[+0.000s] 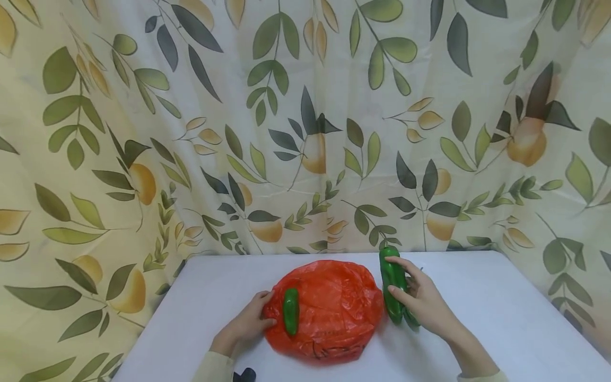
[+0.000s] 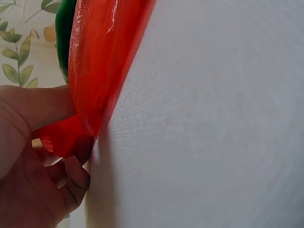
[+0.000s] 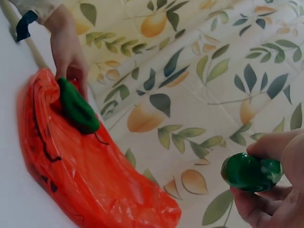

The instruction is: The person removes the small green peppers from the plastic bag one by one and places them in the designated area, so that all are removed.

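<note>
A crumpled red plastic bag (image 1: 339, 302) lies on the white table, with one green pepper (image 1: 290, 312) on its left part. My left hand (image 1: 249, 317) pinches the bag's left edge; in the left wrist view the thumb (image 2: 42, 104) lies over the red plastic (image 2: 97, 61) and the fingers curl below. Beyond the bag's right side, my right hand (image 1: 427, 305) grips a long green pepper (image 1: 389, 273) between thumb and fingers. Part of another green pepper (image 1: 411, 320) shows under that hand. The right wrist view shows the held pepper end-on (image 3: 242, 172).
The white table (image 1: 468, 292) reaches back to a leaf-and-fruit patterned curtain (image 1: 305, 132), which also hangs along the left side. A small black object (image 1: 245, 375) is at the front, beside the left sleeve (image 1: 213, 367).
</note>
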### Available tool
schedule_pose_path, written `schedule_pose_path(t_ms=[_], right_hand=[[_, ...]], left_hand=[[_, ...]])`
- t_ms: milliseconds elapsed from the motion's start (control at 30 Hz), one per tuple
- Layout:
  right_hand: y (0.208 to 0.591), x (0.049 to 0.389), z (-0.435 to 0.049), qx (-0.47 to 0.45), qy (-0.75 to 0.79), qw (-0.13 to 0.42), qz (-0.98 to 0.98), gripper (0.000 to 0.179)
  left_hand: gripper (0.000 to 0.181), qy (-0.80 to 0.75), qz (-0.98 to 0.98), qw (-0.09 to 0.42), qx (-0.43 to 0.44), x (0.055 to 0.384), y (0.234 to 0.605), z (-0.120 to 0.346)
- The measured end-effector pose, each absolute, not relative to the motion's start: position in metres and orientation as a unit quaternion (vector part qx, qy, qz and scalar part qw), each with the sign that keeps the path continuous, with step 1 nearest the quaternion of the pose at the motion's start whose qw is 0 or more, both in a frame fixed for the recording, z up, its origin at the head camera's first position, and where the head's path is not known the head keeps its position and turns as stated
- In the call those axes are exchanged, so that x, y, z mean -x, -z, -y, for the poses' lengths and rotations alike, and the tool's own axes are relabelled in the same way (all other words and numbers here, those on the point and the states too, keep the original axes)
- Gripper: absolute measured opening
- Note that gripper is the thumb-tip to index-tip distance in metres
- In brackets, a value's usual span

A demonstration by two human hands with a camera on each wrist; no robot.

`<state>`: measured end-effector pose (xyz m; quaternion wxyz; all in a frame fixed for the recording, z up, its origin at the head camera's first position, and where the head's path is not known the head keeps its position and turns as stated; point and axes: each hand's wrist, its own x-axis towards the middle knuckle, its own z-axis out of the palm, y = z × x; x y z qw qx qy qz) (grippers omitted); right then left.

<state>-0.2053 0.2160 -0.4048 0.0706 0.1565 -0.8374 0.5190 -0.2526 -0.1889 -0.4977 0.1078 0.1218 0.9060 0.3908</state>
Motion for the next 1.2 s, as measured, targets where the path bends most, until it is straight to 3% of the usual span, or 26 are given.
schedule_pose_path(t_ms=[433, 1200], right_hand=[[0.408, 0.208, -0.229, -0.146, -0.434, 0.134, 0.879, 0.055], [0.399, 0.205, -0.257, -0.118, -0.396, 0.163, 0.896, 0.06]], left_hand=[[0.072, -0.389, -0.904, 0.091, -0.152, 0.243, 0.497, 0.197], [0.073, -0.393, -0.905, 0.11, -0.121, 0.248, 0.494, 0.189]])
